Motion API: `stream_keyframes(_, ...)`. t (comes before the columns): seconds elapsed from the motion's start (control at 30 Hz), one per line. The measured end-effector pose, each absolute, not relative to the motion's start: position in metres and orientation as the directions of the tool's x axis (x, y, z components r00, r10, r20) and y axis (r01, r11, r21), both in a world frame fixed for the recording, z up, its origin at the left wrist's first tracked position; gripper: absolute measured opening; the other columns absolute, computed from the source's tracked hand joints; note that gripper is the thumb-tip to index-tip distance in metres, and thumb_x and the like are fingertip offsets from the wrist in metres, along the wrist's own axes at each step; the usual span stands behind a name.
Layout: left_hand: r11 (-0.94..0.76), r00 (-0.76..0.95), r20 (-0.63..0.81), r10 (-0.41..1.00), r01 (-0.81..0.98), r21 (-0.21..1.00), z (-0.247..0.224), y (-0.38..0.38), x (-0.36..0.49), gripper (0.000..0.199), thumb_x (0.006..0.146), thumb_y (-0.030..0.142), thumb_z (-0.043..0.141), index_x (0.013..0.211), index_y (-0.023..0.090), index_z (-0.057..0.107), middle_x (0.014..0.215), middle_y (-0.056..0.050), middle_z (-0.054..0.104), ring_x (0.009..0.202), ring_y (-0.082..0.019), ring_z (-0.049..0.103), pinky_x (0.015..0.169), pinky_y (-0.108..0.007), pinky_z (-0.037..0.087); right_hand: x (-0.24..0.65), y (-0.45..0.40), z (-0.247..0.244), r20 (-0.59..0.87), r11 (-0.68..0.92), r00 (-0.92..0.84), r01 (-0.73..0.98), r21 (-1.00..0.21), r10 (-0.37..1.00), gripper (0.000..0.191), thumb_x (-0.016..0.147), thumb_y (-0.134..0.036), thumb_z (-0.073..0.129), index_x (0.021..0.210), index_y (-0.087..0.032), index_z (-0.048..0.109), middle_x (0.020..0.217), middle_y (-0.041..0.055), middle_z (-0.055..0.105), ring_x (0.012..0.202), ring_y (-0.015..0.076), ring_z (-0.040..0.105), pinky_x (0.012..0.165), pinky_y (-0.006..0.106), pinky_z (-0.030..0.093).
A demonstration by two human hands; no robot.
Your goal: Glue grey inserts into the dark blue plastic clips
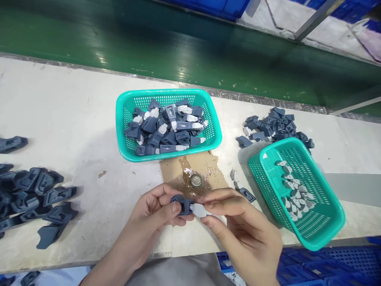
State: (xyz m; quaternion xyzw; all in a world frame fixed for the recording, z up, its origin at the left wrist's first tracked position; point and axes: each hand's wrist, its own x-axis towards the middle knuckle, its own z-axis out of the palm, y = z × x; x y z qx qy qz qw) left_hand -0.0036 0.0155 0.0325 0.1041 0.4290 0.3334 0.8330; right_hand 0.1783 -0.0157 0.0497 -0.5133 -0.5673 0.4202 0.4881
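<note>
My left hand [157, 214] pinches a dark blue-grey plastic part [182, 204] near the table's front edge. In my right hand [238, 226], thumb and fingers grip a small light-grey plastic piece [200, 210]. The narrow end of that piece meets the right end of the dark part; how deep it sits is hidden. Just beyond both hands, a small round metal cap [196, 180] lies on a wet piece of brown cardboard [170, 169]. Behind it stands a green basket [125, 147] of dark parts, many with light-grey pieces at their ends.
A second green basket [327, 230] on the right holds small grey pieces [297, 194]. Dark parts lie in piles at the left [32, 194] and back right [276, 125]. A loose dark part [247, 194] lies beside the right basket. A green band [149, 47] runs behind the table.
</note>
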Motion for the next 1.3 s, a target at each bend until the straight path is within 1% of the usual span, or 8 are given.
stream_keyframes(0.33, 0.726, 0.267, -0.689, 0.674, -0.416, 0.548, 0.039, 0.017, 0.001, 0.036, 0.065, 0.040, 0.097, 0.081, 0.018, 0.073, 0.067, 0.003, 0.072, 0.064, -0.010, 0.069, 0.065, -0.016, 0.055, 0.183, -0.016, 0.059, 0.177, 0.217, -0.129, 0.439, -0.872, 0.976, 0.028, 0.091, -0.002, 0.069, 0.108, -0.025, 0.069, 0.101, 0.0016, 0.077, 0.098, 0.0162, 0.075, 0.083, 0.023, 0.061)
stream_keyframes(0.5, 0.721, 0.348, -0.635, 0.690, -0.254, 0.645, 0.033, 0.017, -0.008, 0.032, 0.080, 0.047, 0.085, 0.091, 0.020, 0.072, 0.073, 0.000, 0.074, 0.067, -0.013, 0.071, 0.066, -0.019, 0.055, 0.187, -0.012, 0.054, 0.123, 0.166, -0.128, 0.419, -0.893, 0.984, 0.023, 0.092, -0.006, 0.070, 0.104, -0.026, 0.070, 0.101, 0.0009, 0.077, 0.097, 0.0150, 0.074, 0.084, 0.022, 0.061)
stream_keyframes(0.63, 0.506, 0.424, -0.482, 0.766, 0.065, 0.860, 0.041, 0.020, -0.018, 0.036, 0.088, 0.050, 0.074, 0.114, 0.025, 0.073, 0.082, -0.002, 0.076, 0.076, -0.018, 0.069, 0.063, -0.021, 0.052, 0.187, -0.012, 0.048, 0.021, 0.025, -0.015, 0.262, -0.965, 1.000, 0.018, 0.090, -0.011, 0.074, 0.098, -0.027, 0.071, 0.094, -0.0024, 0.077, 0.093, 0.0127, 0.074, 0.082, 0.021, 0.061)
stream_keyframes(0.77, 0.207, 0.543, -0.408, 0.734, 0.393, 0.896, 0.050, 0.026, -0.026, 0.024, 0.098, 0.046, 0.061, 0.109, 0.027, 0.072, 0.083, 0.001, 0.072, 0.067, -0.014, 0.063, 0.058, -0.020, 0.044, 0.185, -0.011, 0.049, -0.076, -0.072, -0.015, 0.172, -0.982, 0.997, 0.012, 0.089, -0.016, 0.076, 0.095, -0.026, 0.072, 0.093, -0.0026, 0.078, 0.086, 0.0109, 0.075, 0.076, 0.016, 0.061)
stream_keyframes(0.83, 0.112, 0.608, -0.373, 0.701, 0.422, 0.900, 0.053, 0.027, -0.027, 0.023, 0.103, 0.041, 0.053, 0.111, 0.028, 0.070, 0.092, 0.002, 0.074, 0.071, -0.014, 0.066, 0.064, -0.020, 0.047, 0.186, -0.009, 0.051, -0.136, -0.128, -0.041, 0.167, -0.978, 0.990, 0.008, 0.088, -0.019, 0.079, 0.092, -0.025, 0.073, 0.090, -0.0021, 0.079, 0.082, 0.0107, 0.076, 0.073, 0.016, 0.060)
stream_keyframes(1.0, -0.075, 0.693, -0.250, 0.676, 0.401, 0.913, 0.050, 0.025, -0.024, 0.027, 0.108, 0.031, 0.043, 0.132, 0.033, 0.056, 0.123, 0.003, 0.072, 0.114, -0.015, 0.069, 0.092, -0.021, 0.051, 0.190, -0.006, 0.055, -0.212, -0.198, -0.073, 0.156, -0.968, 0.975, 0.008, 0.086, -0.023, 0.081, 0.083, -0.023, 0.074, 0.079, -0.0024, 0.078, 0.075, 0.0110, 0.074, 0.070, 0.016, 0.059)
stream_keyframes(1.2, -0.199, 0.668, -0.175, 0.723, 0.444, 0.873, 0.042, 0.022, -0.020, 0.022, 0.109, 0.031, 0.038, 0.121, 0.025, 0.056, 0.114, -0.001, 0.073, 0.104, -0.016, 0.072, 0.086, -0.024, 0.056, 0.190, -0.011, 0.050, -0.097, -0.080, -0.059, 0.245, -0.966, 0.994, 0.007, 0.088, -0.019, 0.079, 0.086, -0.024, 0.076, 0.086, -0.0022, 0.079, 0.081, 0.0126, 0.074, 0.073, 0.020, 0.058)
stream_keyframes(1.3, -0.311, 0.678, -0.072, 0.732, 0.427, 0.849, 0.043, 0.021, -0.020, 0.021, 0.109, 0.030, 0.037, 0.116, 0.023, 0.056, 0.108, -0.002, 0.074, 0.098, -0.017, 0.073, 0.082, -0.024, 0.057, 0.189, -0.010, 0.051, -0.079, -0.063, -0.060, 0.240, -0.969, 0.995, 0.008, 0.088, -0.018, 0.079, 0.087, -0.025, 0.076, 0.086, -0.0028, 0.080, 0.081, 0.0125, 0.075, 0.074, 0.020, 0.059)
